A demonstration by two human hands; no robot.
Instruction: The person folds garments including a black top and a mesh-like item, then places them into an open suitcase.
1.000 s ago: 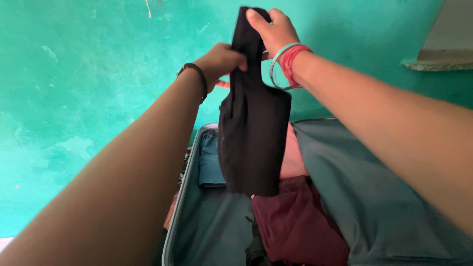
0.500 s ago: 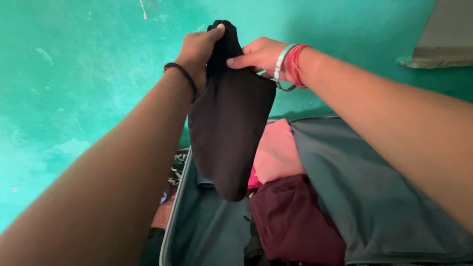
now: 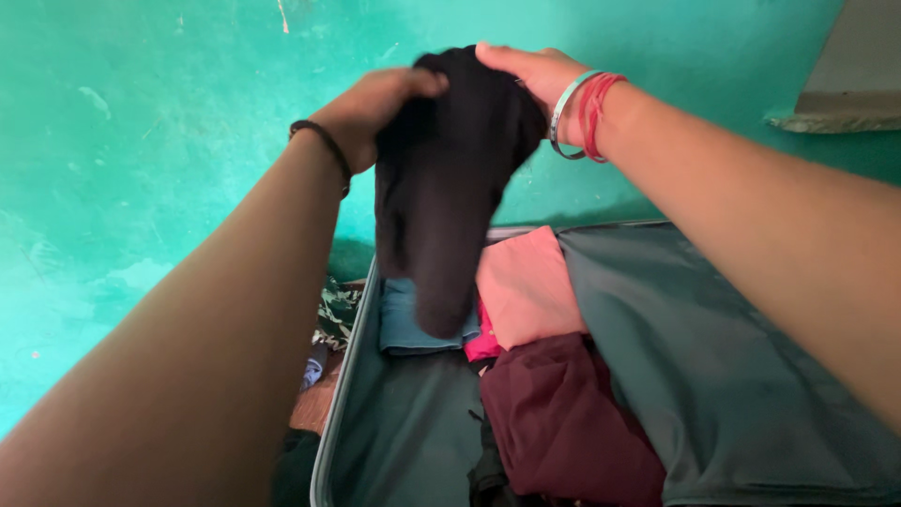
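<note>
Both my hands hold a black garment [image 3: 446, 188] up in front of the turquoise wall, above an open grey suitcase [image 3: 347, 376]. My left hand [image 3: 371, 108], with a black band on the wrist, grips the garment's upper left part. My right hand [image 3: 535, 80], with red and pale bangles on the wrist, lies over its top right. The cloth is bunched at the top and hangs down, blurred by motion, with its lower end over a folded blue cloth [image 3: 399, 324].
Inside the suitcase lie a folded pink cloth [image 3: 530, 286], a maroon cloth [image 3: 563, 418] and a small bright pink piece. The grey lining flap [image 3: 723, 376] covers the right half. Patterned clothes [image 3: 330, 314] lie outside the left rim. A grey ledge [image 3: 845, 84] juts out at upper right.
The garment has been gathered into a tighter bunch at the top and hangs shorter. My right hand moved from its side onto its top; my left hand shifted slightly down and left.
</note>
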